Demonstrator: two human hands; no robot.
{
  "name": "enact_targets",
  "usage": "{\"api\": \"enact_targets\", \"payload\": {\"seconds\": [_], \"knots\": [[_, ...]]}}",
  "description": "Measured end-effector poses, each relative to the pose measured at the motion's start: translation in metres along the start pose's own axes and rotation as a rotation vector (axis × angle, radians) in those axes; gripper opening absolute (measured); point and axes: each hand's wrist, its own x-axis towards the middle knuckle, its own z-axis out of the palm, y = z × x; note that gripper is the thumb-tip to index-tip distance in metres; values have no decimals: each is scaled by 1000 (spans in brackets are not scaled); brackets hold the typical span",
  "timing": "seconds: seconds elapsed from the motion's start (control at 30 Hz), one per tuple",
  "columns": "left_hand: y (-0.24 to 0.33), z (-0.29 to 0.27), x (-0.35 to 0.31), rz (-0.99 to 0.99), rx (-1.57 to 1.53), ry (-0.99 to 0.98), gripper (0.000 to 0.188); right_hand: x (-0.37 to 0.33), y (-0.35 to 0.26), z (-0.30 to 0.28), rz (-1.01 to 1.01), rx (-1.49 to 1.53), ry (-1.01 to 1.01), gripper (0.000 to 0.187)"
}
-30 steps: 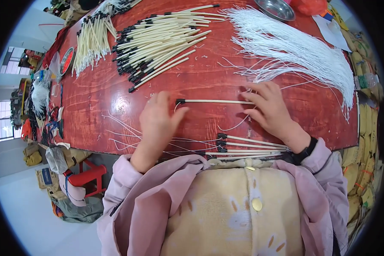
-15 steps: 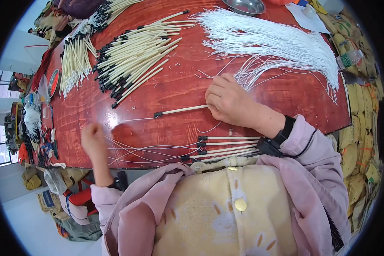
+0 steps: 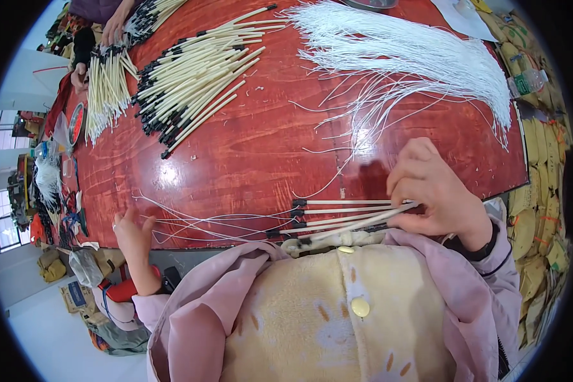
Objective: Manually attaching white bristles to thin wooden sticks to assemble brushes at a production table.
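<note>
My right hand (image 3: 436, 194) pinches one end of a pale stick (image 3: 369, 223). The stick slants down to the left, its black-capped far end over the table's near edge. Just beyond it lie several similar capped sticks (image 3: 344, 213) side by side, caps to the left. White strings (image 3: 229, 220) run leftward from these caps and cross one another. By their loose ends, my left hand (image 3: 132, 237) is open, fingers apart, with nothing visible in it. Whether the held stick has a string of its own is hard to make out.
On the red table (image 3: 235, 159), a pile of capped sticks (image 3: 197, 76) lies at far left, a white string bundle (image 3: 407, 57) at far right. Another person's hand (image 3: 116, 27) touches a stick bundle (image 3: 108, 89). A bottle (image 3: 530, 81) and sacks (image 3: 541, 153) line the right.
My right hand has brought the stick from mid-table toward me and to the right, beside the row. My left hand has lowered and opened. Another person's hands have appeared at far left.
</note>
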Motion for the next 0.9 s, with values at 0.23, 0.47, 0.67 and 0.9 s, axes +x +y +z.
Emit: {"api": "enact_targets", "payload": {"seconds": [0.23,0.47,0.67,0.9], "knots": [[223,-36,21,783,-909,-60,20,-28,45,25,245,-81,24,12],[330,-8,43,1322,-508,176,43,-6,91,31,355,-217,131,28],[301,-18,109,901,-544,502,25,-2,94,39,313,-274,283,44],[283,-32,8,865,-884,-270,17,-13,88,41,313,-224,204,48]]}}
